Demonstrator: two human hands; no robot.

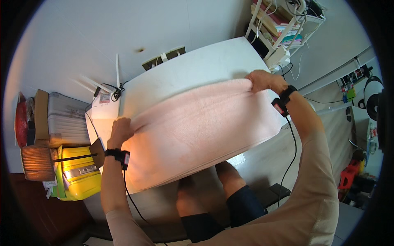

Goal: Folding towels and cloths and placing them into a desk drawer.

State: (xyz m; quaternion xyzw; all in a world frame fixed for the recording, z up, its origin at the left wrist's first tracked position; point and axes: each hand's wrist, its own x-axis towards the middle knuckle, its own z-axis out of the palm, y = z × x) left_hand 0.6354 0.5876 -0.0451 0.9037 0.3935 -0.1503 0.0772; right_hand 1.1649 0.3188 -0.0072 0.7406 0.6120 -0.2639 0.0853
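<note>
A pale pink plush cloth, like a towel or blanket [197,129], lies in layers across the white table [215,58]. Its near edge reaches the table's front edge above my knees. My left hand [121,130] grips the cloth's far left corner. At the far right corner, my right hand [260,81] has its fingers closed on the same cloth. Between my hands the far edge forms a raised fold. Each wrist wears a black strap with a small cabled device.
A white router [105,105] with antennas stands at the table's left back. Beyond the left edge are a lit lamp [37,163], a yellow case [80,173] and a grey suitcase [67,118]. Wall sockets [163,57] line the back; a white shelf [284,37] holds books at the back right.
</note>
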